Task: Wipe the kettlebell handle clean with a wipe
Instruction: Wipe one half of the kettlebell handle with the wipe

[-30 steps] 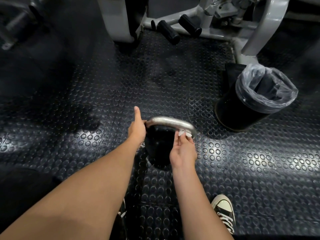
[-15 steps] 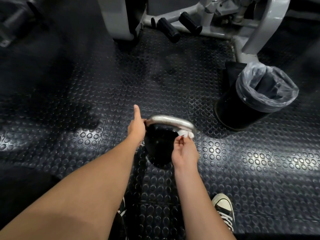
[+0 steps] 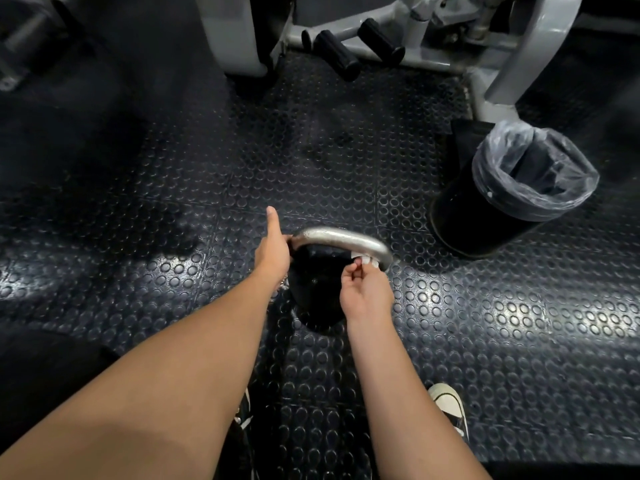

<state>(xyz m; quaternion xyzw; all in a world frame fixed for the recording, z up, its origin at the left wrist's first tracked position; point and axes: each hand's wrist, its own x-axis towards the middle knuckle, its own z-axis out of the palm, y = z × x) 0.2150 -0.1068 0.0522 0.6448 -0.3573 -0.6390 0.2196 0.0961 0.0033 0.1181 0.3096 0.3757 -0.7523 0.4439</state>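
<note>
A black round kettlebell (image 3: 317, 292) with a curved silver metal handle (image 3: 341, 239) stands on the dark rubber floor with raised round studs (image 3: 485, 306). I take this kettlebell as the landmark.

The left hand (image 3: 273, 252) is at the left end of the handle. Its thumb is straight and points away from the person, and the palm lies against the handle end. The other fingers are hidden behind the hand, so I cannot tell if they curl around the metal.

The right hand (image 3: 365, 292) is in front of the right end of the handle. Its fingers are curled, and thumb and fingertips pinch a small white crumpled wipe (image 3: 363, 259). The wipe touches the lower side of the handle near its right bend.

Behind the kettlebell and to its right stands a black round bin with a clear plastic liner (image 3: 512, 195), well apart from the handle. Farther behind the kettlebell is a grey metal machine frame (image 3: 239, 32) with two black foam rollers (image 3: 337, 55).

Near the person, in front of the kettlebell on its right side, the white toe of a canvas sneaker (image 3: 448, 403) shows on the floor. Part of another shoe is beside the left forearm, mostly hidden.
</note>
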